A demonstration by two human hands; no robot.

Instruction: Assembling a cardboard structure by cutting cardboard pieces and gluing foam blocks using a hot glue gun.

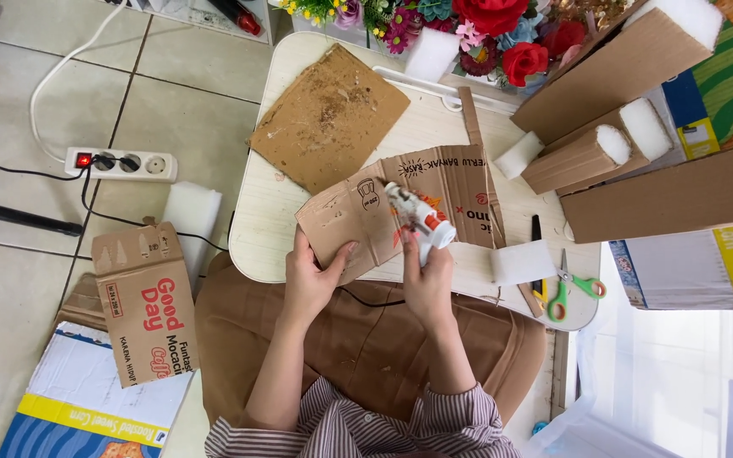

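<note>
Two hands meet over one flattened piece of brown cardboard (400, 208) at the near edge of a small pale table (256, 220). The left hand (309, 280) pinches the cardboard's near left corner, thumb on top and fingers underneath, and holds that end lifted off the table. The right hand (428, 280) is clenched around the body of a white glue gun (417, 222), whose nozzle end points away from the person and down toward the cardboard's middle; whether the tip touches the surface cannot be told. The gun's long axis runs from the right hand up and slightly left, crossing the cardboard's long axis, which lies left to right across the table. The right hand is the nearer one to the middle of the sheet; the left is at its edge.

The cardboard is creased, with printed black and red marks, a torn left edge and a fold line near its right end.

Farther out, a second, stained cardboard sheet (328, 119) lies at the table's far left. Just right of the gun lies a white foam piece (523, 261), and beyond it green-handled scissors (572, 288). Cardboard-wrapped foam blocks (591, 157) and artificial flowers (502, 34) fill the far right. On the tiled floor to the left lie a power strip (120, 164) and a folded carton (146, 301).
</note>
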